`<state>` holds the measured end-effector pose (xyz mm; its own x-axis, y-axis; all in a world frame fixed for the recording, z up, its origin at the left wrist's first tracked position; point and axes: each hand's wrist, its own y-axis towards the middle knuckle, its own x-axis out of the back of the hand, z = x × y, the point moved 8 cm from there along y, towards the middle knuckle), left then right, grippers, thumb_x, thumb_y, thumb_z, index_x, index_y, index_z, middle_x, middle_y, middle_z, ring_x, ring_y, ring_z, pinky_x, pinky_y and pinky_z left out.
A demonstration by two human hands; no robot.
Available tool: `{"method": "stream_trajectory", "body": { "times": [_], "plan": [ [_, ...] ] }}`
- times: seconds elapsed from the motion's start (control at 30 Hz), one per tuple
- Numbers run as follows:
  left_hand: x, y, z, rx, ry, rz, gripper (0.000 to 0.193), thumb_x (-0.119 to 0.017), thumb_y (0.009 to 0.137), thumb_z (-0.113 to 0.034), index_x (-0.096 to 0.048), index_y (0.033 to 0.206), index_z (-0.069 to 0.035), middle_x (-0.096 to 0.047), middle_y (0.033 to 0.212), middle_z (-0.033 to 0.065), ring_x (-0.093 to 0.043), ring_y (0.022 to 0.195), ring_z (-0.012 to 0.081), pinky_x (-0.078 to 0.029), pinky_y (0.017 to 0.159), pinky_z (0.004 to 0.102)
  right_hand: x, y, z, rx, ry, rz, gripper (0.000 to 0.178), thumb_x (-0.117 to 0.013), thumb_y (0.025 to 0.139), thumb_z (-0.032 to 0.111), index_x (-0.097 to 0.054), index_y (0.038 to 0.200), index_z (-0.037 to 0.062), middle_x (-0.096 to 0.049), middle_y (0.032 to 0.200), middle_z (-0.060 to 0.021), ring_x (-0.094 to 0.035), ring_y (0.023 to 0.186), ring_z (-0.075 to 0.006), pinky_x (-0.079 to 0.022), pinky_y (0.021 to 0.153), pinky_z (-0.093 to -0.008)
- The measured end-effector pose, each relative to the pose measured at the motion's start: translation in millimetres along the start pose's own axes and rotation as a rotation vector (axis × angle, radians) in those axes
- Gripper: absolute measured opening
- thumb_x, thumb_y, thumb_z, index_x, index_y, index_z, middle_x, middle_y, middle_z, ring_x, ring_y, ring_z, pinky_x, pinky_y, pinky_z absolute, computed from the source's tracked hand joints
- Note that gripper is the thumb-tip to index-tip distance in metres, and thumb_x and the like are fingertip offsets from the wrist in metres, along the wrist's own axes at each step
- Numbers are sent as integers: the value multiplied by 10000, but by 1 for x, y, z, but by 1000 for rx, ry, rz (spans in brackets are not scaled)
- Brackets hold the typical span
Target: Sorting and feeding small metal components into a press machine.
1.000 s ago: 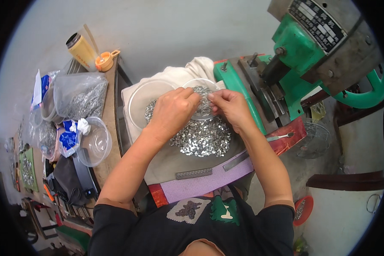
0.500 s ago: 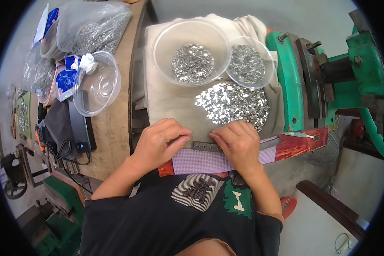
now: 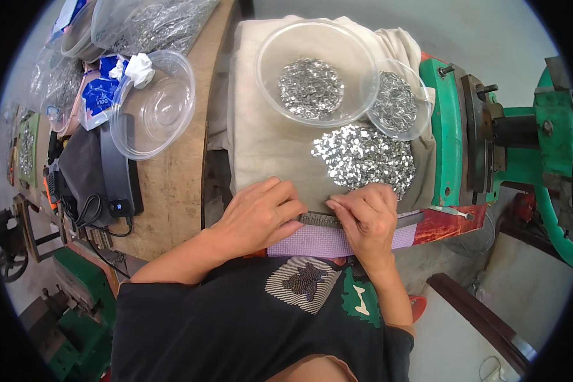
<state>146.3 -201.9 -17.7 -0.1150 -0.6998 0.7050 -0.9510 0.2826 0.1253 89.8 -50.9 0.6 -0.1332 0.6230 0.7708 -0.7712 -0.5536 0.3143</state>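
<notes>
A long dark grey bar (image 3: 321, 220) with a row of small slots lies along the near edge of the cloth. My left hand (image 3: 261, 215) is closed, its thumb and fingertips on either side of the bar's left end. Over the middle of the bar sits my right hand (image 3: 369, 219), thumb and fingers pinched together; anything between them is too small to make out. Just beyond it is a loose pile of small shiny metal pieces (image 3: 369, 159) on the beige cloth (image 3: 267, 153). A purple checked cloth (image 3: 312, 243) shows beneath the bar.
A large clear tub (image 3: 267, 76) and a smaller clear tub (image 3: 420, 121), both with metal pieces, stand beyond the pile. Right of them is a green machine (image 3: 444, 134); a toothbrush (image 3: 453, 211) lies nearby. The left wooden table (image 3: 172, 191) bears a clear tub (image 3: 151, 146) and bags.
The view has shifted, so the tubs and pile appear further right. My left hand has come to the bar's left end. My right hand stays pinched over the bar.
</notes>
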Motion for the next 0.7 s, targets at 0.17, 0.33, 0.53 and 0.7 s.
{"method": "stream_trajectory", "body": {
  "times": [0.17, 0.33, 0.53, 0.7],
  "plan": [
    [3, 0, 3, 18, -41, 17, 264, -815, 729, -164, -699, 957, -94, -585, 944, 47, -591, 863, 250, -503, 738, 382, 3, -5, -4, -34, -110, -37, 172, -867, 672, 161, -765, 807, 130, -631, 811, 33, -559, 907, -220, -388, 830, -373],
    [1, -1, 12, 77, -123, 44, 270, -825, 738, -182, -661, 931, -87, -575, 974, 53, -597, 900, 271, -500, 747, 391, 3, -2, 1, -23, -129, -16, 157, -860, 688, 188, -768, 804, 137, -645, 827, 42, -552, 943, -212, -360, 868, -376],
    [1, 2, 14, 75, -167, 81, 293, -831, 739, -194, -627, 908, -69, -560, 990, 74, -601, 921, 293, -501, 749, 403, -3, 0, 2, -81, -82, 65, 117, -837, 734, 199, -768, 804, 136, -653, 827, 44, -552, 959, -213, -314, 919, -383],
    [2, 1, 16, 82, -182, 90, 291, -830, 738, -186, -621, 891, -56, -555, 985, 86, -602, 926, 297, -499, 750, 410, -15, 7, 4, -160, 57, 165, 97, -816, 769, 203, -770, 807, 127, -657, 833, 37, -546, 980, -217, -290, 951, -393]
  ]
}}
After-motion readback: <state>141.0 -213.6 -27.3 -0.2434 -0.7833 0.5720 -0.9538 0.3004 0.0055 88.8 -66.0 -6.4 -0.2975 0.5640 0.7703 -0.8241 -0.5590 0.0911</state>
